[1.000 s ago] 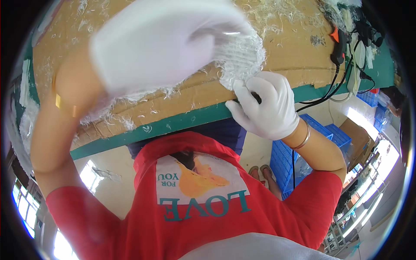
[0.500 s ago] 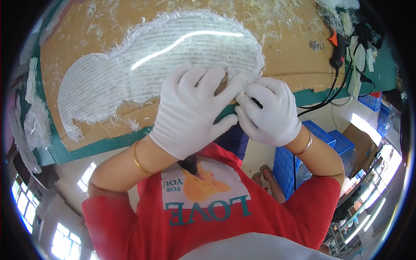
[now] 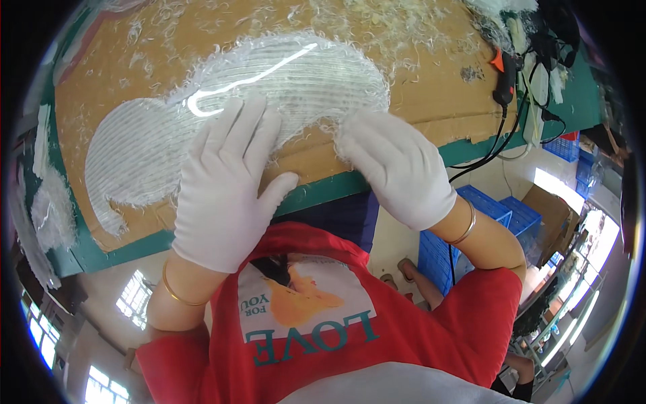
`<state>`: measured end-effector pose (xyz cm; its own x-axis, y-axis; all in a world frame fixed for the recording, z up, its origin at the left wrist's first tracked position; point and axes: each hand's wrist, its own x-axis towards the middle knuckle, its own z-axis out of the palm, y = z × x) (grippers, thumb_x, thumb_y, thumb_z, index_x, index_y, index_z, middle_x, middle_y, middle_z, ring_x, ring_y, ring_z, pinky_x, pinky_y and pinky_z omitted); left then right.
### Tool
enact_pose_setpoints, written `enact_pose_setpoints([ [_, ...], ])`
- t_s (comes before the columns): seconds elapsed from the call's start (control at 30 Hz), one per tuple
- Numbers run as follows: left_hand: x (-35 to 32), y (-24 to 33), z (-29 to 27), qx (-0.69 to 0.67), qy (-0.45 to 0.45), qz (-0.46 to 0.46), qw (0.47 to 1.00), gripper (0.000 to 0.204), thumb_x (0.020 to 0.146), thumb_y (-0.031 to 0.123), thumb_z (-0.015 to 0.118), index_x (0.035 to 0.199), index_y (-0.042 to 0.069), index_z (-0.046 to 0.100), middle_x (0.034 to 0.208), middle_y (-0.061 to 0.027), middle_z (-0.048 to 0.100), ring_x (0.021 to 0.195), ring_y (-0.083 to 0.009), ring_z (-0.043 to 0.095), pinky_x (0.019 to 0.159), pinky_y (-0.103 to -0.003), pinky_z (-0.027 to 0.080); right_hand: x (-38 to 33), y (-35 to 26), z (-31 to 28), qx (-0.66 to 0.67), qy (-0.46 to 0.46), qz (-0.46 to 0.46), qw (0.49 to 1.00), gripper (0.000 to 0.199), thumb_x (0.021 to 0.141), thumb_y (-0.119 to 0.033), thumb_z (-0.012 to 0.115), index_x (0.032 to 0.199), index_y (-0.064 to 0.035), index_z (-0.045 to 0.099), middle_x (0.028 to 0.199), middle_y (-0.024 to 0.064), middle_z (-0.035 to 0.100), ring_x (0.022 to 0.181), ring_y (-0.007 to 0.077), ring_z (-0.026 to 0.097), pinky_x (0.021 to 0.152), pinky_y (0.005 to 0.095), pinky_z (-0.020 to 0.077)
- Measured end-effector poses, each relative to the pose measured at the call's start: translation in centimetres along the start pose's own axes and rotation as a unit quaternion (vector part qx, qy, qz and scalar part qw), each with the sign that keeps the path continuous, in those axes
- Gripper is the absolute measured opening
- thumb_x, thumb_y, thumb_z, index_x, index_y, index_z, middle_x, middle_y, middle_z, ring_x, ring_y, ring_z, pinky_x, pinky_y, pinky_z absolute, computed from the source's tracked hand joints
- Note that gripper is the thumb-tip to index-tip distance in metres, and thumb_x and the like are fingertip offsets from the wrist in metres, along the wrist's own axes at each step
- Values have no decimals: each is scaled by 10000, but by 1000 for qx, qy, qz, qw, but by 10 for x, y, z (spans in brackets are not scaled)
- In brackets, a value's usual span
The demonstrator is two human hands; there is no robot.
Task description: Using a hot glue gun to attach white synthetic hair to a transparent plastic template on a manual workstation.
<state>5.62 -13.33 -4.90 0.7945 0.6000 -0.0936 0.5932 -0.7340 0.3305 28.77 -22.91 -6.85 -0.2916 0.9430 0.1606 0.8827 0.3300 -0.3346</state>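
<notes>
Cardboard (image 3: 437, 87), scattered with pale fluff (image 3: 377, 20), covers much of a green table (image 3: 568, 111) in the head view. On it lies the fabric (image 3: 289, 81), a curved, striped white piece with a shaggy edge, and everything else is placed from it. To its right sit a black tool (image 3: 505, 87) with an orange part and some dark cables (image 3: 484, 158); blue crates (image 3: 431, 262) stand lower, beyond its right end. A red shirt (image 3: 417, 343) is on its near side.

The fabric's long axis runs left to right, rising toward the right, with its hollow side facing the shirt. The gloved left hand (image 3: 225, 182) lies palm down over the middle of its near edge, fingers straight and nearly side by side, thumb held well out; the fabric extends ahead of those fingers and to both sides. The gloved right hand (image 3: 404, 168) is nearer the fabric's right end. Its fingers are bent and pressed together, tips at the fringe, with the fabric leftward and ahead of them. Its thumb is hidden, so whether it pinches the fringe is unclear.
</notes>
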Motion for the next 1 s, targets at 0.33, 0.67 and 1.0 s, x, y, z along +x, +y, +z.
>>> enact_pose_setpoints([
  [0.33, -6, -3, 4, -62, 2, -21, 998, 689, 849, 279, 725, 1457, 72, 477, 1516, -155, 451, 1408, -363, 395, 1143, -484, 314, 17, -8, -21, 50, -100, 18, 994, 343, 835, -108, 712, 1163, -19, 665, 1228, 167, 663, 1199, 347, 611, 1088, 492, 418],
  [0.67, -36, -15, -11, -319, 197, 38, 926, 619, 800, 157, 756, 1376, 63, 550, 1424, -208, 530, 1295, -400, 515, 1072, -477, 423, -74, 191, -89, -235, 31, 489, 839, 640, 956, -475, 597, 1308, 58, 599, 1219, 285, 654, 1097, 401, 640, 966, 400, 478],
  [1.0, -65, -172, -57, 79, 177, 118, 974, 324, 841, 130, 689, 1158, 75, 660, 1160, -117, 670, 1153, -324, 614, 1010, -427, 485, -86, 222, -136, -309, 17, 331, 891, 487, 923, -300, 659, 1284, 24, 621, 1060, 121, 702, 881, 226, 627, 842, 333, 487],
])
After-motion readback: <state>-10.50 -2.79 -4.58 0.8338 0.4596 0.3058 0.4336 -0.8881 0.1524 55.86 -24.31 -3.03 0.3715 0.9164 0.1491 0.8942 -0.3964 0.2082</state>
